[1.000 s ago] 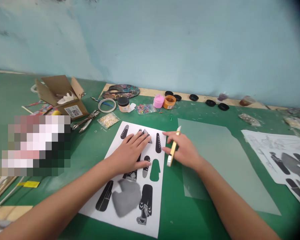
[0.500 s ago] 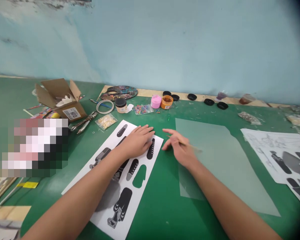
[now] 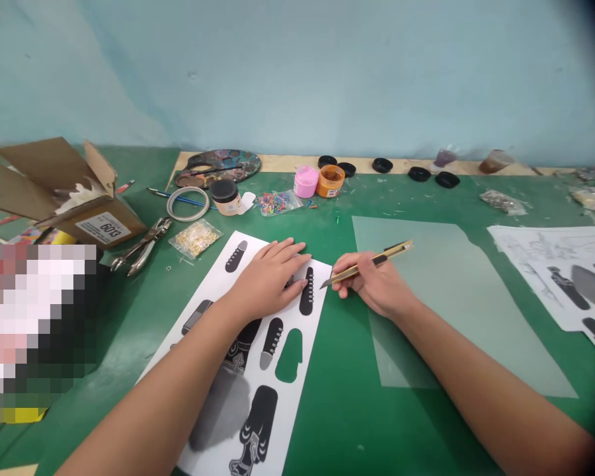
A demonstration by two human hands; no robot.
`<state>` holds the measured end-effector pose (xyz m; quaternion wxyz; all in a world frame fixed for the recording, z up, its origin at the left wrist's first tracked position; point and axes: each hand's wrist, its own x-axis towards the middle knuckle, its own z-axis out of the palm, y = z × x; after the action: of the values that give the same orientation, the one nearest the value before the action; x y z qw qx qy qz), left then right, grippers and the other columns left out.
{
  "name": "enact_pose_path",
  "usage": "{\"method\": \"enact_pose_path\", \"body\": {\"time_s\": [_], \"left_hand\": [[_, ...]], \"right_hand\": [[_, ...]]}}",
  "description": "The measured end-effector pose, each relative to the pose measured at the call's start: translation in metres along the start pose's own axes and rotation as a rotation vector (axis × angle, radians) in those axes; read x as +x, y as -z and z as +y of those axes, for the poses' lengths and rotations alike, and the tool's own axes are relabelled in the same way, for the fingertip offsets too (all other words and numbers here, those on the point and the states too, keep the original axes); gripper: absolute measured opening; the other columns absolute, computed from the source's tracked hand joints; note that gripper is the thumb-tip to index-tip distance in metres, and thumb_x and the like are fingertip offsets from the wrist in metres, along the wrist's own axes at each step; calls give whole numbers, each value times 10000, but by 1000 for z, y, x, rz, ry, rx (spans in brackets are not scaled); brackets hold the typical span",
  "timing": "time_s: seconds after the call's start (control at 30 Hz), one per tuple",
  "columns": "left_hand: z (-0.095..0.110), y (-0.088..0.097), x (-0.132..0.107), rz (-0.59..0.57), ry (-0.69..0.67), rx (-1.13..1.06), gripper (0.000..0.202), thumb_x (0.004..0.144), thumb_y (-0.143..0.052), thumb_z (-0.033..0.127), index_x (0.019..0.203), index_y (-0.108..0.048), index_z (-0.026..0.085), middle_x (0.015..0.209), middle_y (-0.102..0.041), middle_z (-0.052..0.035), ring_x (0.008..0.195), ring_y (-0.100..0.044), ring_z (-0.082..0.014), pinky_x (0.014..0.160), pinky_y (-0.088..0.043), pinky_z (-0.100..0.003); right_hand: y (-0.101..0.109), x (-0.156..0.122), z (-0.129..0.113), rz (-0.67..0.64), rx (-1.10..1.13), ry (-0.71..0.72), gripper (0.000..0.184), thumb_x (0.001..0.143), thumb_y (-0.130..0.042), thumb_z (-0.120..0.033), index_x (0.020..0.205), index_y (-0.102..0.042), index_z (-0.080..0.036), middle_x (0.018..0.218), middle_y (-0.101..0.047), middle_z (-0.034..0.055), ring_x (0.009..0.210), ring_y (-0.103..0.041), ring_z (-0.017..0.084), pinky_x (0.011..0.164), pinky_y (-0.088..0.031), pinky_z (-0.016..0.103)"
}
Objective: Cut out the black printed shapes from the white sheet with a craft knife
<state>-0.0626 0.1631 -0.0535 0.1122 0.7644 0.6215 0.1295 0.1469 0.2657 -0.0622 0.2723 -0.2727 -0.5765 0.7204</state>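
My left hand [image 3: 272, 277] lies flat with its fingers stretched on a white printed sheet [image 3: 305, 370], which bears black shoe-part shapes. One shape near the right edge is cut out, and green table shows through the hole. My right hand [image 3: 374, 284] is closed around a yellow utility knife [image 3: 391, 252] like a pen. Its blade tip points left and is at the sheet's right edge, beside a black lace-strip shape [image 3: 307, 291]; whether it touches the paper I cannot tell. Below my right arm lies a translucent sheet [image 3: 441, 317].
At the back stand a pink jar [image 3: 306, 182], an orange jar [image 3: 330, 182] and a dark-lidded jar [image 3: 225, 197]. A cardboard box [image 3: 64, 198], pliers-like tool [image 3: 143, 244], tape roll [image 3: 188, 203] and bead bag [image 3: 196, 238] lie left. More printed sheets [image 3: 550, 251] lie right.
My right hand has turned the utility knife so its blade points left towards the printed sheet. My left hand stays flat on the paper. The camera view has shifted slightly.
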Motion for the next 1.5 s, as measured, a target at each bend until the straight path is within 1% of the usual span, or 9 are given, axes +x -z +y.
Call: {"method": "enact_pose_path", "body": {"time_s": [0.1,0.17,0.27,0.33,0.47,0.57,0.7,1.03,1.5], "left_hand": [[0,-1,0,-2,-2,14,469,979,-484,391,1401,-516,191,1543,-430,-83,1466,-316,-271,1208,-253,-485],[-1,-2,0,3,-11,19,484,974,-490,407,1404,-512,186,1541,-432,-83,1467,-313,-274,1206,-255,-485],[-2,-3,0,15,-28,21,503,966,-499,433,1403,-511,184,1544,-427,-85,1468,-307,-284,1203,-255,-490],[-2,-4,-1,18,-29,20,504,966,-497,438,1401,-512,184,1546,-423,-88,1466,-311,-289,1195,-265,-495],[-1,-2,-1,11,-28,21,493,969,-491,434,1397,-515,189,1552,-414,-89,1464,-313,-294,1185,-276,-504],[0,-1,-2,13,-27,25,498,967,-501,447,1398,-517,198,1557,-406,-87,1467,-307,-291,1188,-270,-500],[1,-1,-1,11,-16,26,523,958,-518,472,1402,-517,197,1554,-410,-91,1469,-305,-289,1193,-262,-494],[1,-1,-1,2,-10,27,532,957,-516,480,1407,-514,196,1560,-401,-91,1474,-298,-284,1199,-252,-491],[1,0,-2,-3,-17,26,526,955,-524,456,1409,-512,192,1556,-406,-99,1469,-306,-286,1198,-246,-484]], "right_hand": [[-1,1,0,92,97,-38,661,800,-522,-788,687,-709,-165,479,-586,25,402,-550,121,356,-428,234],[-1,0,-1,80,78,-73,626,758,-595,-775,734,-718,-162,506,-608,21,410,-563,123,361,-442,237],[-1,-2,-4,-11,-65,-113,461,712,-783,-600,852,-722,-164,616,-689,29,504,-649,153,476,-544,277],[-1,-4,-7,-60,-201,-121,356,724,-825,-465,885,-717,-167,650,-715,31,555,-681,166,567,-578,305],[-2,-7,-11,-91,-450,-44,222,772,-784,-374,854,-720,-178,736,-745,45,685,-709,186,663,-571,321],[-3,-8,-11,-101,-613,35,150,809,-743,-334,848,-732,-190,775,-750,39,717,-697,182,653,-539,303],[-4,-8,-11,-126,-750,109,79,824,-723,-275,843,-743,-201,754,-745,15,671,-659,149,621,-487,270],[-5,-8,-12,-153,-813,179,53,835,-710,-240,836,-744,-200,724,-726,0,609,-593,121,551,-406,241],[-5,-9,-11,-149,-812,170,86,842,-698,-282,849,-744,-210,740,-731,9,611,-600,139,573,-430,263]]}}
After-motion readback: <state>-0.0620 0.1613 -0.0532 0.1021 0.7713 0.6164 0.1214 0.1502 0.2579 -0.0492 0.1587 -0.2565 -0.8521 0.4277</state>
